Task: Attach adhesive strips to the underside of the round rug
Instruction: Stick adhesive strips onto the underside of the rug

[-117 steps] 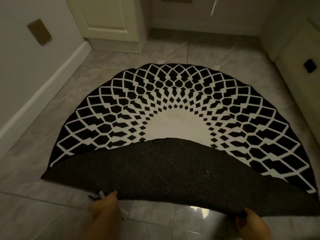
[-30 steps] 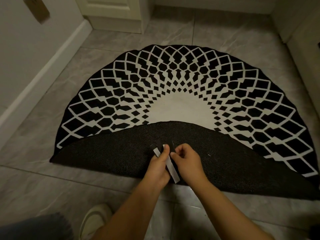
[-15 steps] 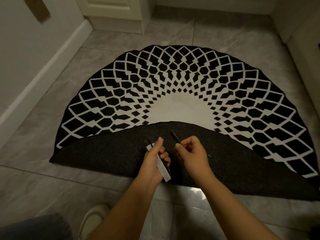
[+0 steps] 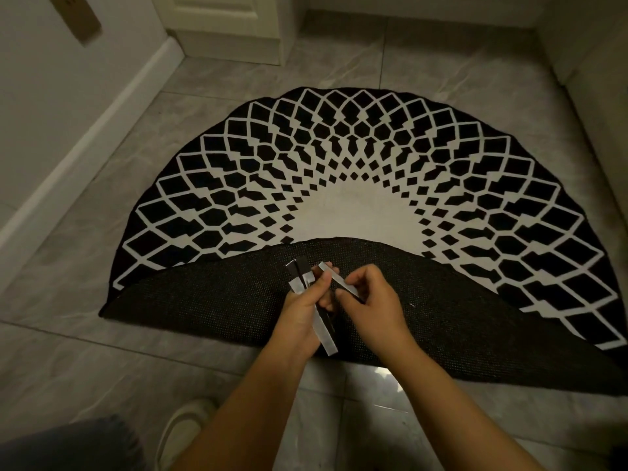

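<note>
The round black-and-white rug [image 4: 353, 154] lies on the tiled floor, its near half folded over so that the dark mesh underside [image 4: 210, 300] faces up. Above that underside my left hand [image 4: 300, 309] grips a bundle of black adhesive strips with white backing [image 4: 324, 334]; the bundle's ends stick out above and below the fist. My right hand [image 4: 372, 299] pinches one single strip [image 4: 336, 279], held slanted beside the bundle, close to the left fingers.
A white baseboard [image 4: 88, 141] and wall run along the left, a door frame [image 4: 224, 45] stands at the back, and a cabinet or wall [image 4: 598, 96] borders the right. My shoe [image 4: 185, 426] and trouser leg [image 4: 64, 447] are at the bottom left on the grey tiles.
Both hands left the rug's folded edge and came together over the underside. My right hand has drawn one strip away from the bundle and now holds it white side up.
</note>
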Demonstrator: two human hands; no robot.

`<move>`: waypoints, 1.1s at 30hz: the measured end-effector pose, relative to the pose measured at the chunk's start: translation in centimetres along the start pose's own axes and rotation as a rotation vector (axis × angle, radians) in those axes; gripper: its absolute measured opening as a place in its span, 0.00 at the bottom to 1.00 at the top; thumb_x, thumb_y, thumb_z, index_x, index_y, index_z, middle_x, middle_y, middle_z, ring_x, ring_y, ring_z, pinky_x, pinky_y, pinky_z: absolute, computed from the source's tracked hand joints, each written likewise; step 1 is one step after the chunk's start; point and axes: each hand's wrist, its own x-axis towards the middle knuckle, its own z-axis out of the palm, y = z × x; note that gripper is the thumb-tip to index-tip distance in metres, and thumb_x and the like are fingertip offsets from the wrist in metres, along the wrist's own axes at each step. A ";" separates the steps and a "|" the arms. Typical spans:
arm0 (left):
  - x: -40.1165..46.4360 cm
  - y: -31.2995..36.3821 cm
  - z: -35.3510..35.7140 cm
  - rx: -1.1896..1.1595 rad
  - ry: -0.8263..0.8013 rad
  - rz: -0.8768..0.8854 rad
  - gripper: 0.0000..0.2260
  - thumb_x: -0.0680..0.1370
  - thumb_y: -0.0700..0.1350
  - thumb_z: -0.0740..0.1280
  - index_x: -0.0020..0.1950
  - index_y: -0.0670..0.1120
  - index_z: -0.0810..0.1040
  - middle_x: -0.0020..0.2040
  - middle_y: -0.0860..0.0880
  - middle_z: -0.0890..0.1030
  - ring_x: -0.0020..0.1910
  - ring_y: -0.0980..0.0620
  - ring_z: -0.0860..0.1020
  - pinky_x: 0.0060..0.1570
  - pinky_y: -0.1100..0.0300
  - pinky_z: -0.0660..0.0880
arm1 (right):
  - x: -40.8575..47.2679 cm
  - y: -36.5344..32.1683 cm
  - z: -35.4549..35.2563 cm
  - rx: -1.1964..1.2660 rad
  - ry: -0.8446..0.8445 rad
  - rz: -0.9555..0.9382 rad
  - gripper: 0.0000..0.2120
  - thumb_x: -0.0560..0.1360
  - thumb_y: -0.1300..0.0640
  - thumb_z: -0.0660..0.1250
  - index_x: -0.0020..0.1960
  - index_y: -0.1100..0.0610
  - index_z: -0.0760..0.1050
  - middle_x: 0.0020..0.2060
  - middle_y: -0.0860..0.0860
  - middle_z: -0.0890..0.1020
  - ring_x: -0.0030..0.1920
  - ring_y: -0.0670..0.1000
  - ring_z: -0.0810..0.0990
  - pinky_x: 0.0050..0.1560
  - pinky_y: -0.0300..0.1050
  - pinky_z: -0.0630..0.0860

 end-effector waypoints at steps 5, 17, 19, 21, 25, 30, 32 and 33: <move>0.0 0.4 -0.4 0.122 -0.038 0.056 0.09 0.69 0.43 0.70 0.49 0.45 0.81 0.39 0.48 0.80 0.35 0.53 0.75 0.43 0.57 0.71 | 0.2 -0.1 -0.2 -0.005 0.007 -0.064 0.07 0.71 0.62 0.72 0.44 0.53 0.76 0.45 0.49 0.76 0.44 0.39 0.75 0.44 0.29 0.70; -0.3 1.5 -0.6 0.572 -0.082 0.040 0.07 0.74 0.39 0.71 0.45 0.51 0.81 0.35 0.53 0.81 0.36 0.52 0.75 0.40 0.56 0.72 | 0.9 -1.4 -1.3 -0.018 -0.008 -0.046 0.05 0.73 0.54 0.71 0.41 0.55 0.78 0.45 0.51 0.76 0.46 0.48 0.75 0.45 0.38 0.72; -0.3 1.5 -0.8 0.559 -0.094 0.042 0.07 0.74 0.38 0.71 0.44 0.51 0.81 0.34 0.52 0.80 0.36 0.51 0.74 0.39 0.56 0.71 | 1.0 -1.2 -1.4 -0.009 -0.006 -0.040 0.05 0.73 0.55 0.71 0.41 0.54 0.78 0.44 0.50 0.77 0.46 0.48 0.76 0.46 0.40 0.73; -0.3 1.4 -0.9 0.546 -0.097 0.035 0.07 0.73 0.38 0.71 0.44 0.51 0.81 0.34 0.53 0.80 0.35 0.52 0.73 0.40 0.55 0.70 | 1.0 -1.0 -1.5 -0.013 -0.009 -0.036 0.05 0.73 0.55 0.71 0.40 0.53 0.78 0.44 0.50 0.78 0.46 0.47 0.76 0.46 0.40 0.73; -0.1 1.2 -1.0 0.520 -0.098 0.029 0.07 0.73 0.38 0.71 0.45 0.51 0.82 0.34 0.53 0.80 0.35 0.52 0.73 0.40 0.55 0.70 | 1.2 -0.8 -1.7 -0.028 -0.022 -0.034 0.05 0.74 0.56 0.70 0.40 0.51 0.78 0.44 0.49 0.78 0.47 0.47 0.77 0.49 0.42 0.74; 0.1 1.1 -1.0 0.516 -0.092 0.047 0.08 0.73 0.37 0.71 0.46 0.50 0.82 0.35 0.53 0.81 0.35 0.53 0.74 0.38 0.57 0.71 | 1.3 -0.9 -1.6 -0.117 -0.052 -0.062 0.04 0.76 0.58 0.68 0.42 0.53 0.77 0.44 0.48 0.75 0.45 0.42 0.73 0.43 0.31 0.68; 0.1 1.0 -1.1 0.527 -0.097 0.051 0.08 0.73 0.38 0.71 0.49 0.48 0.82 0.37 0.52 0.82 0.38 0.52 0.76 0.39 0.56 0.72 | 1.4 -0.8 -1.5 -0.126 -0.080 -0.061 0.04 0.77 0.58 0.66 0.43 0.54 0.76 0.44 0.47 0.72 0.44 0.40 0.71 0.41 0.26 0.67; 0.2 1.0 -1.2 0.529 -0.102 0.050 0.08 0.73 0.38 0.71 0.50 0.48 0.82 0.40 0.51 0.82 0.40 0.51 0.76 0.40 0.56 0.72 | 1.4 -0.8 -1.4 -0.128 -0.092 -0.055 0.04 0.78 0.58 0.65 0.44 0.54 0.75 0.45 0.46 0.71 0.44 0.39 0.71 0.41 0.24 0.67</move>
